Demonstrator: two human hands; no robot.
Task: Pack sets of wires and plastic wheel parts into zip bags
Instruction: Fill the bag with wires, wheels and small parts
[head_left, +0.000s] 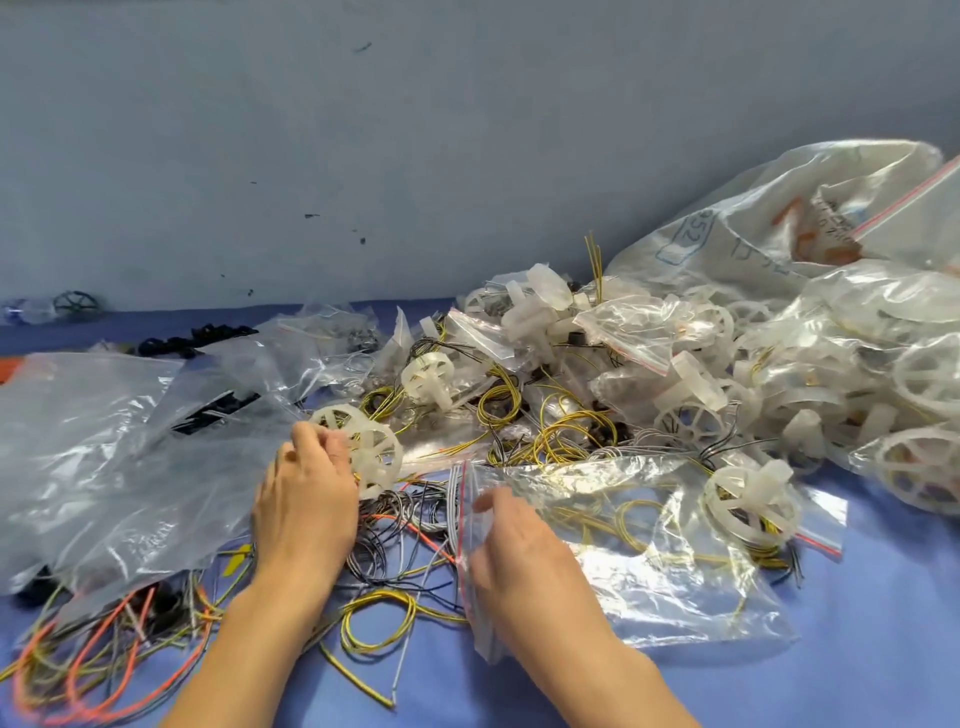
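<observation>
Though the fingertips of our left hand (306, 499) are hidden, we see its fingers curled round a white wheel (373, 453) just left of the zip bag (649, 566). Our right hand (519, 551), fingers loosely bent, holds that bag's red-striped mouth. The bag lies flat, long axis running right from the mouth, loose wires (379, 618) left of it.

The left hand (306, 504), palm down, curls its fingers round a white spoked plastic wheel (378, 457). Beside it the right hand (519, 551), also palm down, pinches the edge of a clear plastic zip bag (654, 577).
</observation>
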